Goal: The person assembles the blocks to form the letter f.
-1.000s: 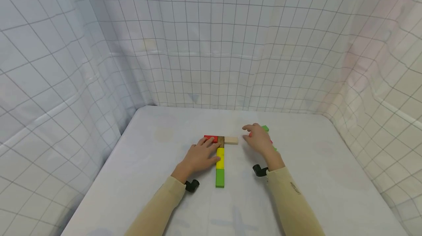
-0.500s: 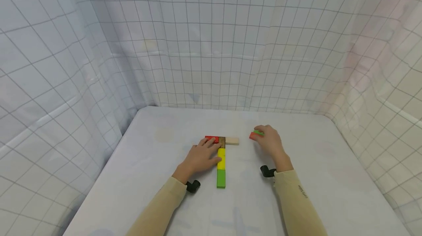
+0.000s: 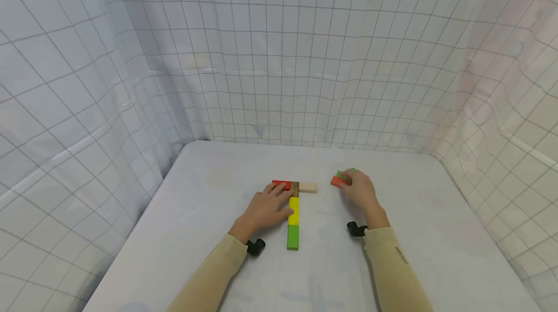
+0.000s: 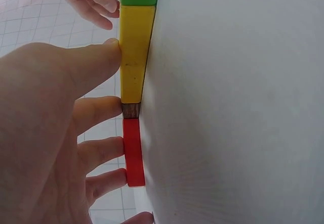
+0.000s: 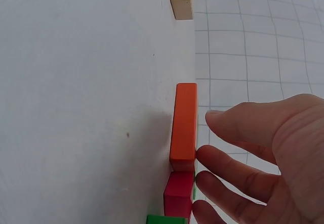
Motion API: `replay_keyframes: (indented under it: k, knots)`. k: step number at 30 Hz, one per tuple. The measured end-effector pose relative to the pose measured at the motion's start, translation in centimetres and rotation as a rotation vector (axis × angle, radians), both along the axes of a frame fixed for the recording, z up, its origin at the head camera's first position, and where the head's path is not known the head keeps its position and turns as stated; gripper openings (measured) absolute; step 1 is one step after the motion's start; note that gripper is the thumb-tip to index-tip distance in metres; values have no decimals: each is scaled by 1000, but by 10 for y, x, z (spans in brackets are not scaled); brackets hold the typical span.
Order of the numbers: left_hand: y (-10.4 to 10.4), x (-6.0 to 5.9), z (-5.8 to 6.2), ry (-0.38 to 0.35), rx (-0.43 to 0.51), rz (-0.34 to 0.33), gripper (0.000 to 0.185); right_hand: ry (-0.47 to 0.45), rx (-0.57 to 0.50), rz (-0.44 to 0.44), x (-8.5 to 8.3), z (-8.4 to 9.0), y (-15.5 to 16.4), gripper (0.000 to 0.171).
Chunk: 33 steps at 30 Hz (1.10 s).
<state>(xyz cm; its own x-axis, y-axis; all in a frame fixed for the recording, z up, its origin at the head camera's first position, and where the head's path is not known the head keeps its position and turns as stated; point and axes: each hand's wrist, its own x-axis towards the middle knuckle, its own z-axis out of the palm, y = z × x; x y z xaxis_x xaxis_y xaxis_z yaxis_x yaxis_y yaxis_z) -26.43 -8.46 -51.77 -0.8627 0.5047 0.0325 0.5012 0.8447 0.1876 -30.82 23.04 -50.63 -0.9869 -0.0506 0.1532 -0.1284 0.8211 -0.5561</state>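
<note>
My left hand (image 3: 267, 209) lies with fingers spread over a row of flat blocks. Its fingertips rest on the red block (image 4: 134, 153) and near the brown block (image 3: 295, 188), while the thumb touches the yellow block (image 3: 293, 211). A green block (image 3: 293, 238) continues the row toward me, and a pale wooden block (image 3: 308, 187) extends right from the brown one. Over a loose cluster at the right is my right hand (image 3: 361, 190), its fingertips at an orange block (image 5: 185, 125) and a crimson block (image 5: 178, 193). The thumb stays apart from the orange block.
At the cluster's near end a green block (image 5: 167, 219) shows in the right wrist view. White cloth (image 3: 218, 254) covers the table. Gridded white curtains (image 3: 279, 84) enclose the far side and both flanks.
My right hand has shifted right, uncovering the orange block and some green beyond its fingertips. My left hand has stayed on the row.
</note>
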Motion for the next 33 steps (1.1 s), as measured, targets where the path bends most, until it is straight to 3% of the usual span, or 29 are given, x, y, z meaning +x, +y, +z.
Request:
replay_keyframes:
  k: [22,33]
  knots:
    - [1,0,-1,-19,18,10,64,-15,113,-10,2,-1,-4,36]
    - [0,1,0,-17,27,11,63,-53,112,-48,0,-5,0,38]
